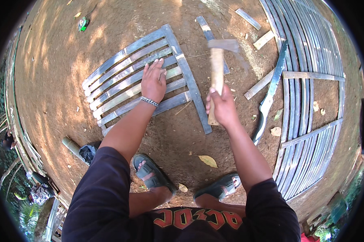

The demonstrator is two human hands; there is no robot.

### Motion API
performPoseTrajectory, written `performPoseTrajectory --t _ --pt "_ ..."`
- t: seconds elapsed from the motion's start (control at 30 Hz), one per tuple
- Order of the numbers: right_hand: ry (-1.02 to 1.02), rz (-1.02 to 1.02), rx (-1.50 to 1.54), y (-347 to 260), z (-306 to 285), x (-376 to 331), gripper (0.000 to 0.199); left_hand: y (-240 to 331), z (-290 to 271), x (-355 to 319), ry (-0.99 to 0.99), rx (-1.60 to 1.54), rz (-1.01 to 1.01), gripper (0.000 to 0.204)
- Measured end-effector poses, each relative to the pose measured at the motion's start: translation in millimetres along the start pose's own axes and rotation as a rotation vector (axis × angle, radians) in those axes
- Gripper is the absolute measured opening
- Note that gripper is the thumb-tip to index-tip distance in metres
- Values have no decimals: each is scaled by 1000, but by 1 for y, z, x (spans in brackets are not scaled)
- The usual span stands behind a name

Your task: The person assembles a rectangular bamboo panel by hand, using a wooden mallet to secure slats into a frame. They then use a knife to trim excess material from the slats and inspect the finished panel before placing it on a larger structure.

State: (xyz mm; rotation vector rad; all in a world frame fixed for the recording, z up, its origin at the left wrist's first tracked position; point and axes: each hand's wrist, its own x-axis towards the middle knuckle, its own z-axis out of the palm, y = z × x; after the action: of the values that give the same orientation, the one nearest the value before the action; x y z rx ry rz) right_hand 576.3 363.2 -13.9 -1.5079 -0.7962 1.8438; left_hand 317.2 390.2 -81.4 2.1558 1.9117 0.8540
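A small bamboo panel (pixel 127 86) lies on the dirt in front of me, its several slats joined to one long crosspiece (pixel 191 82) at their right ends. My left hand (pixel 153 82) rests on the middle slats near that crosspiece, fingers stretched forward. In my right hand (pixel 223 105) is a hatchet (pixel 217 66), gripped low on its pale wooden handle. Its head is raised to the right of the panel and slightly blurred. Whether anything small lies under my left fingertips is hidden.
A curved pruning saw (pixel 274 86) leans along a large slatted bamboo panel (pixel 307 105) on the right. Loose bamboo strips (pixel 206 30) lie ahead. A green tape measure (pixel 83 24) sits far left. A bamboo tube (pixel 72 147) and black bag (pixel 88 153) lie near my left arm.
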Motion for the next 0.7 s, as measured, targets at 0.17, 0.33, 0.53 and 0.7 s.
performPoseTrajectory --t 0.17,0.33,0.53,0.7 --pt "-76 56 30 -5 -3 1 22 2 -2 0 -25 -1 -35 36" --pt "-87 102 -69 -7 3 -1 21 2 -2 0 -22 -5 -43 9" --pt "97 -34 163 -8 12 -5 20 8 -4 3 -37 -4 -46 8" --pt "-261 214 -9 -13 3 -14 16 8 -5 3 -45 -13 -48 7"
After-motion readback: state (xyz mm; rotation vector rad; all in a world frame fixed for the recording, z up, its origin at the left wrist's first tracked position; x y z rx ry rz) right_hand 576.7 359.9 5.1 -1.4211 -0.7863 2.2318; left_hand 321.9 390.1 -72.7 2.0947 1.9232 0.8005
